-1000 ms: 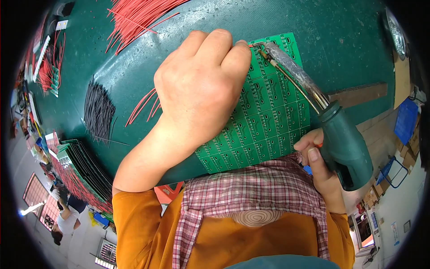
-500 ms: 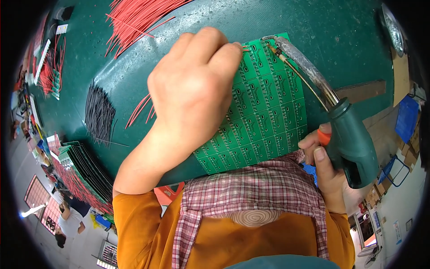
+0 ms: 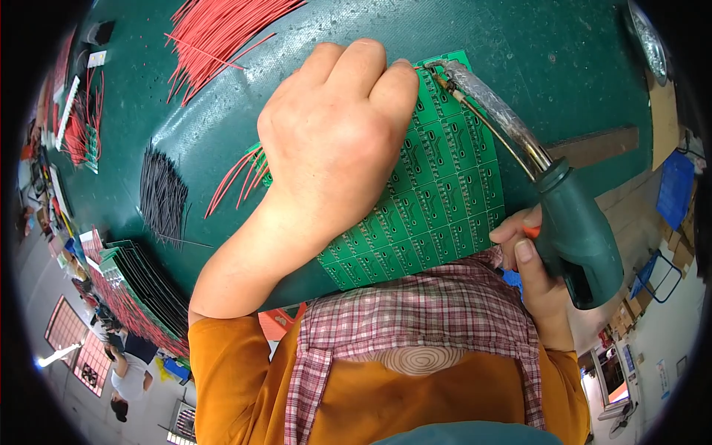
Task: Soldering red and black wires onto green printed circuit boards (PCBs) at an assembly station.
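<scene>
A green panel of small circuit boards (image 3: 449, 185) lies on the table in front of me, its lower edge against my apron. Over its upper left part, my left hand (image 3: 334, 126) is closed in a pinch on a red wire (image 3: 418, 67), whose end shows just past the fingertips. My right hand (image 3: 540, 282) wraps around the green handle of a soldering gun (image 3: 582, 233) with an orange trigger. The gun's wrapped metal tube reaches up left, and its tip is at the panel's top edge, close to the wire end. More red wires (image 3: 233, 182) stick out left of my left wrist.
A heap of red wires (image 3: 222, 37) lies at the far left, with a bundle of black wires (image 3: 163, 193) nearer. Stacked panels with red wires (image 3: 137, 285) stand at the left edge. A flat bar (image 3: 597, 144) lies right of the gun. Another person (image 3: 130, 374) is in the left background.
My left hand has moved right along the panel's top, bringing the wire end to the gun's tip. The soldering gun and the panel's upper edge have shifted slightly left.
</scene>
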Available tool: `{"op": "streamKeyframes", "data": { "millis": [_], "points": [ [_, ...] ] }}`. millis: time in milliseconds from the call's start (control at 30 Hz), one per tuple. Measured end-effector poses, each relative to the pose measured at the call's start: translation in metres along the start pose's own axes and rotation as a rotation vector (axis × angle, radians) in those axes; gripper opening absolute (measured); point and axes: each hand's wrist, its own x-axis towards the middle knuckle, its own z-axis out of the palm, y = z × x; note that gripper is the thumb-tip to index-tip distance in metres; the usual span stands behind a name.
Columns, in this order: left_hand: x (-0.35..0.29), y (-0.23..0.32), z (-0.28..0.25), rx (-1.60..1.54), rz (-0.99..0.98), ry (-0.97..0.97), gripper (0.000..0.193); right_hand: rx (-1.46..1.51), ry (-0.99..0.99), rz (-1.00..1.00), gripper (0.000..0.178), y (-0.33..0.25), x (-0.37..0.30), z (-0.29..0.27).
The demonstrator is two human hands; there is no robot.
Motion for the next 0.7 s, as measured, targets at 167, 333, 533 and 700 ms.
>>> {"op": "streamKeyframes", "data": {
  "millis": [167, 333, 533, 700],
  "points": [
    [0.002, 0.000, 0.001, 0.014, 0.013, 0.007, 0.018, 0.016, 0.019, 0.002, 0.026, 0.002, 0.001, -0.001],
    [0.006, 0.001, 0.003, 0.003, 0.019, 0.025, 0.018, 0.114, 0.087, 0.037, 0.038, -0.003, 0.001, -0.002],
    [0.002, 0.003, -0.001, -0.003, -0.005, 0.026, 0.015, 0.167, 0.112, -0.002, 0.037, 0.001, -0.003, 0.006],
    [-0.004, 0.007, 0.001, 0.015, -0.005, -0.025, 0.016, 0.261, 0.129, -0.021, 0.036, 0.004, -0.003, 0.011]
  ]
}}
